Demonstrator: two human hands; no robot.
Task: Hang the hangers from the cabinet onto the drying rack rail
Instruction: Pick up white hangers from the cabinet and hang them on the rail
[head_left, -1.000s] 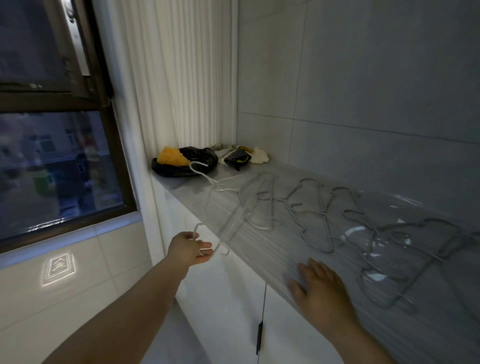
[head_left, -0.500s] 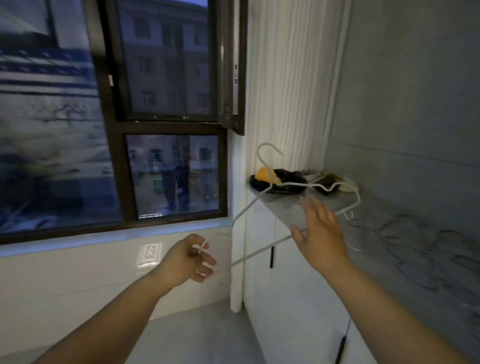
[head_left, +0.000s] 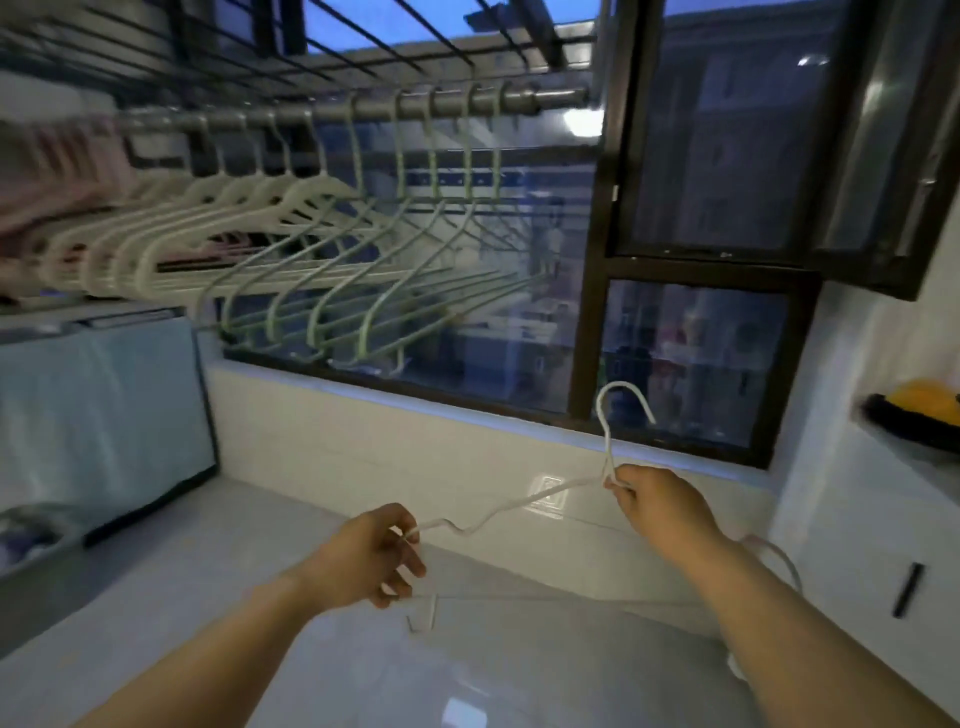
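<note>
A thin white wire hanger (head_left: 524, 504) is held low in front of me with its hook pointing up. My left hand (head_left: 371, 553) grips its left shoulder end. My right hand (head_left: 657, 506) pinches it at the neck just below the hook. The grey drying rack rail (head_left: 452, 104) runs across the upper left, outside the window, well above both hands. Several white and pale green hangers (head_left: 311, 249) hang on it in a row. The white cabinet (head_left: 852, 545) stands at the right edge, its top only partly in view.
A dark-framed window (head_left: 696, 358) fills the wall ahead, with a tiled ledge below it. A light blue covered appliance (head_left: 98, 415) stands at the left. A black and yellow bundle (head_left: 919, 410) lies on the cabinet top. Pink clothes (head_left: 52, 182) hang at far left.
I have turned left from the cabinet to the window and rail. My right hand, open half a second ago, now pinches the hanger's neck; my left hand still holds its end.
</note>
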